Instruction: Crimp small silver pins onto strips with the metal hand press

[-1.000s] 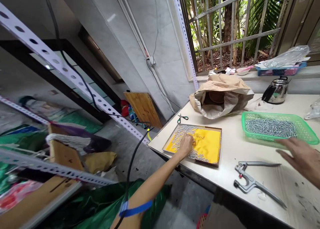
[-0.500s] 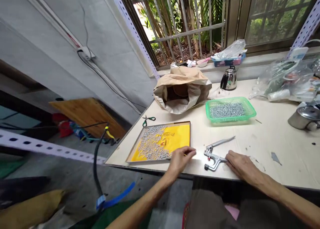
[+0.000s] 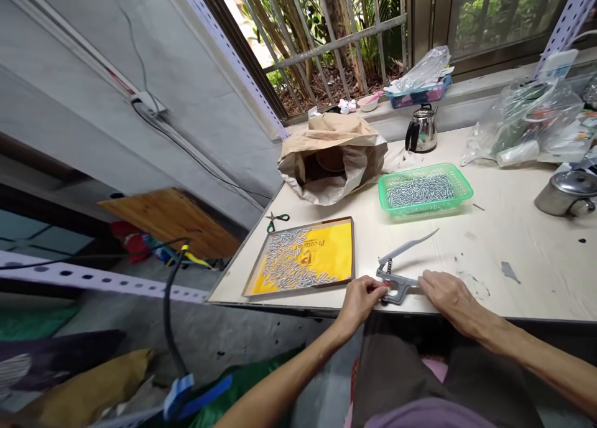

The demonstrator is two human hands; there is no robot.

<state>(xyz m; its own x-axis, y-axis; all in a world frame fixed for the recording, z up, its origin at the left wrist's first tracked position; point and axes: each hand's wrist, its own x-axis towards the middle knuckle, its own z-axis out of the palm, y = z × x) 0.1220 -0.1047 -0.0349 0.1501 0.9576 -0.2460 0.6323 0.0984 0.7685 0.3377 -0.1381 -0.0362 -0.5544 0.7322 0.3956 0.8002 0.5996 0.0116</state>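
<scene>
A: Where are the hand-press pliers [image 3: 407,285]?

B: By the near edge of the desk [image 3: 527,229], in front of the seated person and to the right of the shallow tray [image 3: 353,247].

A: And the right hand [image 3: 445,294]?

B: Its fingers are closed around the lower handle. The upper handle [image 3: 408,246] is spread well away from it, pointing up and to the right, with a small spring showing near the joint.

A: What about the left hand [image 3: 359,300]?

B: Its fingers are pinched together right at the pliers' mouth, next to a red bit. I can't tell whether a small piece sits between them.

A: What's in the tray?

B: A yellow printed sheet [image 3: 333,247], with small metal pieces [image 3: 286,266] scattered over its left and near parts. Scissors [image 3: 282,217] with green handles lie just beyond the tray's far left corner.

A: And further back?

B: A green plastic basket [image 3: 422,208] holding more little metal pieces, an open brown paper sack [image 3: 342,129] to its left, and a shiny kettle [image 3: 425,132] behind the basket.
</scene>
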